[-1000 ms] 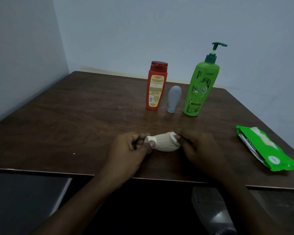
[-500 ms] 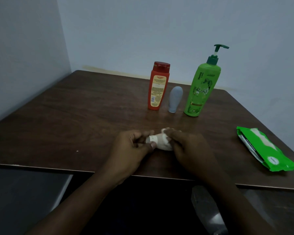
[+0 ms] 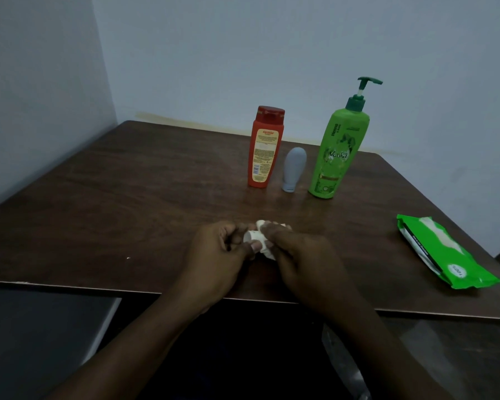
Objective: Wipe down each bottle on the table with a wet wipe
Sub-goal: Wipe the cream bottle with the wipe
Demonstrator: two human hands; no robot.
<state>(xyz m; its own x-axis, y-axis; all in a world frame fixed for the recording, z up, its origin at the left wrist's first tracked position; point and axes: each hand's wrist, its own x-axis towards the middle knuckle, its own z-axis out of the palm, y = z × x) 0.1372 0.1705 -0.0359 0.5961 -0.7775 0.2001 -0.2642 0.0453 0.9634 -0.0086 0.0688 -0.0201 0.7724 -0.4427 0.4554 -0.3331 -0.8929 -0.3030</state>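
Observation:
A small white bottle (image 3: 250,236) lies sideways near the table's front edge, mostly wrapped in a white wet wipe (image 3: 267,251). My left hand (image 3: 218,255) pinches its cap end. My right hand (image 3: 298,255) grips the wipe around the bottle's body and hides most of it. Farther back stand an orange bottle with a red cap (image 3: 264,147), a small grey tube (image 3: 293,168) standing on its cap, and a tall green pump bottle (image 3: 337,151).
A green pack of wet wipes (image 3: 445,252) lies flat at the right side of the dark wooden table (image 3: 127,197). Walls close in behind and to the left. The table's front edge runs just below my wrists.
My right hand has slid left along the bottle with the wipe, covering more of it. The left hand has kept its hold on the cap end.

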